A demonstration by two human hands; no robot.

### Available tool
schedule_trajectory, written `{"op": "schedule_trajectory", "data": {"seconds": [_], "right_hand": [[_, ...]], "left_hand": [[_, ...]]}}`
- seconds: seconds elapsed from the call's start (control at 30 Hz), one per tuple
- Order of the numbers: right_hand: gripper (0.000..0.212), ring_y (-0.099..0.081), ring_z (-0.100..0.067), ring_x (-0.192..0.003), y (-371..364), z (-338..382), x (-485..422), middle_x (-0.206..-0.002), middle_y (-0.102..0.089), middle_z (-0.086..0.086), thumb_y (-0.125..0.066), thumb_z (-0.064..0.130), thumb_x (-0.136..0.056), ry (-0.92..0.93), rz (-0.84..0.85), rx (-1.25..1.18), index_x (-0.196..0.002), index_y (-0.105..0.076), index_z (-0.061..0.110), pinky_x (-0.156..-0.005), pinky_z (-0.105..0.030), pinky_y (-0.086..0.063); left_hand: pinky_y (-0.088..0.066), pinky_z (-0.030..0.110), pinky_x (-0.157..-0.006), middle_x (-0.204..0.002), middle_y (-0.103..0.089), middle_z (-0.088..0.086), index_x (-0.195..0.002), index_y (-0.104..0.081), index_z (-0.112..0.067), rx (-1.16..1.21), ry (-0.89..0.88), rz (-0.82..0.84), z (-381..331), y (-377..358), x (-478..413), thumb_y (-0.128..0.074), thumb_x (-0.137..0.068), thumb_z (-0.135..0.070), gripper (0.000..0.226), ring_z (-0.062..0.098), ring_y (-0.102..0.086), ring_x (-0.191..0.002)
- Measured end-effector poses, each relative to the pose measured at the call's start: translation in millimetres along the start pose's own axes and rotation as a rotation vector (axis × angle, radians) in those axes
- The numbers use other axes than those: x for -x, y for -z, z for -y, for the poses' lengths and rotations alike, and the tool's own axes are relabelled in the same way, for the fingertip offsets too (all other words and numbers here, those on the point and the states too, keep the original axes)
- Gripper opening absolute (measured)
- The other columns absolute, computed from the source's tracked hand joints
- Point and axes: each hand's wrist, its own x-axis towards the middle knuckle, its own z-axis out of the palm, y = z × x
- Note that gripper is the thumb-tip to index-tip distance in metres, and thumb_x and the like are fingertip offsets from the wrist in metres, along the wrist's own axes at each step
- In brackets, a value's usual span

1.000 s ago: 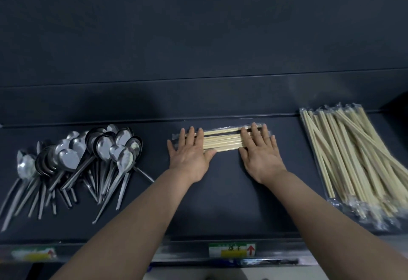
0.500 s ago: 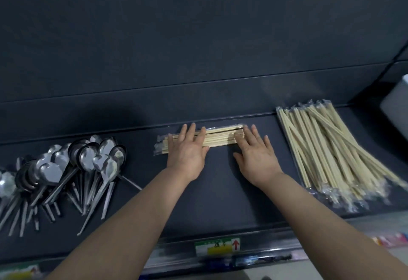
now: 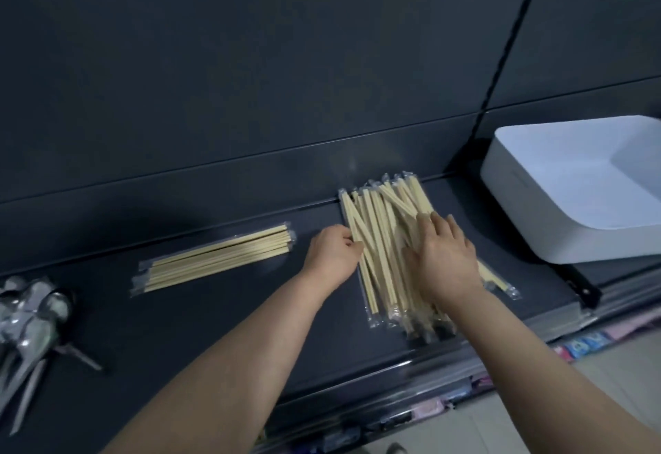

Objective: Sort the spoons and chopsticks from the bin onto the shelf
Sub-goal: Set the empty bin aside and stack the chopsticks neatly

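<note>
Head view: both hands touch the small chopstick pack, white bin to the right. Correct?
No. Head view: the left hand and right hand touch the large chopstick pile, white bin to the right; the small chopstick pack lies apart.

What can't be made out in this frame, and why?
1. Spoons: head view, cut off by the left edge and blurred; count unclear.
2. White bin: the right edge cuts it; whether anything lies inside is unknown.
3. Loose chopstick pile: its middle is hidden under the right hand.
4. Left hand: fingers curl at the pile's left edge; whether they pinch a packet is unclear.
5. Coloured items below the shelf: too blurred to identify.
</note>
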Motion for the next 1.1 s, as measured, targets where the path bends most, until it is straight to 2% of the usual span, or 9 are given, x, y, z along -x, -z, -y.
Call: {"op": "schedule_trajectory", "data": {"seconds": [0.13,0.23,0.33,0.43,0.6,0.7,0.83,0.97,1.1], "right_hand": [[0.062,-0.037,-0.03,-0.131,5,-26,-7,-0.15,-0.034,-0.008,-0.047,0.036,-0.096,0.053,0.065,-0.048,-0.148,-0.023,0.013,-0.1,-0.042,-0.039],[0.059,-0.042,-0.028,-0.123,5,-39,-11,-0.142,-0.042,-0.006,-0.05,0.036,-0.095,0.114,0.036,-0.041,-0.145,-0.029,0.015,-0.096,-0.039,-0.042],[0.058,-0.042,-0.027,-0.12,6,-49,-16,-0.136,-0.046,-0.006,-0.053,0.037,-0.093,0.117,0.037,-0.055,-0.143,-0.032,0.016,-0.093,-0.038,-0.044],[0.05,-0.044,-0.026,-0.116,9,-57,-20,-0.128,-0.05,-0.005,-0.054,0.038,-0.092,0.117,0.048,-0.107,-0.135,-0.038,0.017,-0.088,-0.037,-0.045],[0.04,-0.05,-0.025,-0.112,15,-60,-25,-0.115,-0.056,-0.003,-0.05,0.042,-0.094,0.145,0.012,-0.181,-0.126,-0.047,0.018,-0.08,-0.035,-0.047],[0.034,-0.053,-0.025,-0.108,17,-59,-27,-0.11,-0.058,-0.002,-0.052,0.037,-0.093,0.171,-0.01,-0.212,-0.122,-0.049,0.02,-0.073,-0.034,-0.046],[0.054,-0.051,-0.025,-0.115,21,-53,-29,-0.118,-0.056,-0.003,-0.062,0.044,-0.087,0.128,0.036,-0.22,-0.132,-0.045,0.02,-0.082,-0.036,-0.048],[0.031,-0.057,-0.028,-0.099,21,-47,-33,-0.097,-0.055,-0.005,-0.056,0.015,-0.084,0.109,0.014,-0.239,-0.116,-0.053,0.016,-0.067,-0.032,-0.045],[0.018,-0.06,-0.033,-0.093,28,-50,-38,-0.095,-0.06,-0.01,-0.05,0.01,-0.087,0.085,0.026,-0.336,-0.103,-0.059,0.012,-0.068,-0.031,-0.045]], "left_hand": [[-0.057,0.04,-0.082,-0.089,-0.065,0.007,-0.074,-0.054,-0.017,0.039,0.161,-0.017,-24,-26,-16,-0.067,-0.087,-0.033,0.024,0.027,-0.067,-0.087],[-0.059,0.04,-0.072,-0.067,-0.054,0.001,-0.066,-0.046,-0.017,0.043,0.23,-0.007,-39,-39,-23,-0.07,-0.081,-0.048,0.042,0.019,-0.056,-0.061],[-0.036,0.025,-0.043,-0.053,-0.042,-0.004,-0.061,-0.043,-0.016,-0.141,0.251,-0.032,-58,-50,-23,-0.073,-0.075,-0.055,0.051,0.014,-0.043,-0.045],[-0.032,0.022,-0.044,-0.058,-0.047,-0.003,-0.064,-0.048,-0.016,-0.253,0.247,-0.048,-70,-55,-26,-0.073,-0.076,-0.042,0.039,0.014,-0.05,-0.052],[-0.043,0.026,-0.057,-0.074,-0.055,0.002,-0.083,-0.054,-0.012,-0.062,0.32,-0.023,-62,-49,-31,-0.063,-0.078,-0.02,0.014,0.019,-0.056,-0.065],[-0.044,0.025,-0.059,-0.086,-0.062,0.007,-0.105,-0.061,-0.006,0.173,0.342,-0.029,-54,-42,-30,-0.06,-0.086,-0.015,0.022,0.02,-0.061,-0.074],[-0.049,0.034,-0.075,-0.088,-0.065,0.008,-0.125,-0.049,0.004,0.427,0.299,-0.096,-52,-33,-26,-0.057,-0.09,-0.007,0.037,0.015,-0.061,-0.069],[-0.045,0.026,-0.056,-0.077,-0.058,0.007,-0.123,-0.049,0.003,0.491,0.296,-0.089,-55,-30,-20,-0.048,-0.098,-0.007,0.026,0.013,-0.049,-0.062],[-0.045,0.023,-0.052,-0.077,-0.058,0.005,-0.129,-0.045,0.001,0.476,0.303,-0.053,-52,-33,-16,-0.049,-0.098,-0.008,0.033,0.012,-0.049,-0.061]]}}
